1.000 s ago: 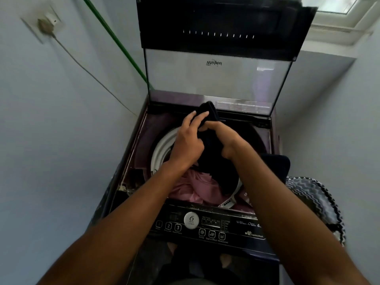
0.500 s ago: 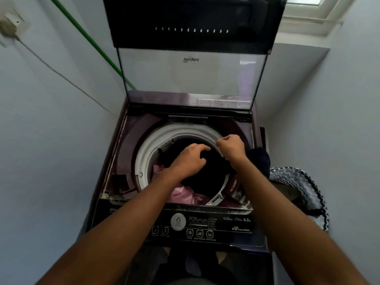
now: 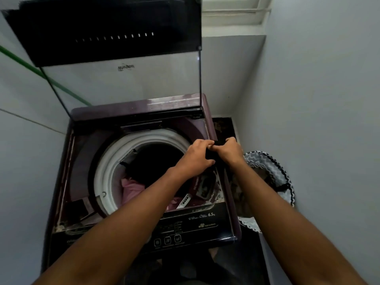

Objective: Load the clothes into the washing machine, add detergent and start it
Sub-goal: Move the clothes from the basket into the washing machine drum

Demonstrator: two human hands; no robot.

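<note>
A top-loading washing machine (image 3: 86, 128) stands below me with its glass lid (image 3: 123, 85) raised. Inside the white-rimmed drum (image 3: 107, 169) lie a dark garment (image 3: 156, 161) and a pink garment (image 3: 131, 189). My left hand (image 3: 195, 157) and my right hand (image 3: 230, 151) meet over the machine's right rim. Both grip a small piece of black cloth (image 3: 212, 156) between them. Most of that cloth is hidden by my fingers.
A laundry basket with a black-and-white zigzag pattern (image 3: 271, 171) sits right of the machine. The control panel (image 3: 205, 225) runs along the near edge. Grey walls close in on both sides. A green hose (image 3: 61, 87) crosses the left wall behind the lid.
Both hands have moved from above the drum's middle to its right rim. The large dark garment they held now lies in the drum. My view has shifted right.
</note>
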